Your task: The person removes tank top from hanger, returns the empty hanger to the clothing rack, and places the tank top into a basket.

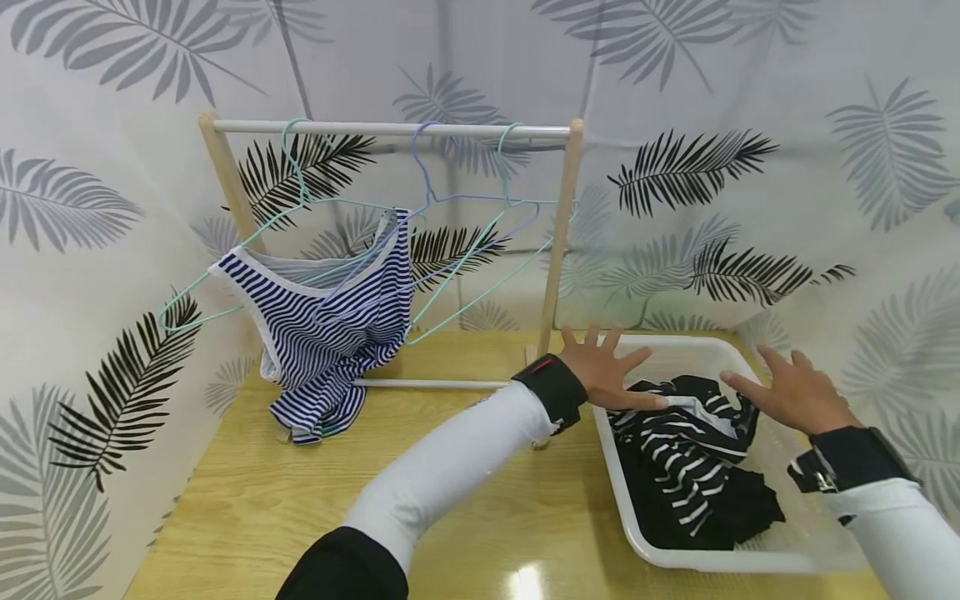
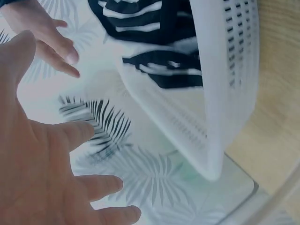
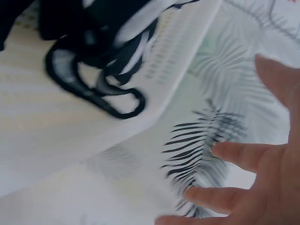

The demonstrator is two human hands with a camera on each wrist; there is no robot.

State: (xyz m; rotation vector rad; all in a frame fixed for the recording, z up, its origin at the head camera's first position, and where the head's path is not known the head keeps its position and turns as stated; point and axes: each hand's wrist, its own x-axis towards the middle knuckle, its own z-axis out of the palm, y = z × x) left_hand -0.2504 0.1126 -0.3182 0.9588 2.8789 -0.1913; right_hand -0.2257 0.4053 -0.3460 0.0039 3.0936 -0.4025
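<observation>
Over the left rim of a white plastic basket [image 1: 626, 500] is my left hand [image 1: 603, 371], fingers spread, holding nothing. My right hand [image 1: 806, 392] hovers above the basket's right side, its fingers also apart and bare. Black-and-white striped clothing [image 1: 686, 454] lies crumpled inside the basket between the two hands, with plain black cloth under and beside it. In the right wrist view a dark strap-like loop [image 3: 126, 110] of the clothing hangs near the basket wall. Both wrists wear black bands.
Left of the basket stands a rack with a white rail [image 1: 390, 129] and wooden posts. A blue-and-white striped tank top [image 1: 330, 317] hangs there on a green hanger [image 1: 198, 308]. A blue hanger [image 1: 427, 179] and another green hanger [image 1: 506, 175] hang alongside. Leaf-patterned cloth backs the wooden table [image 1: 465, 517].
</observation>
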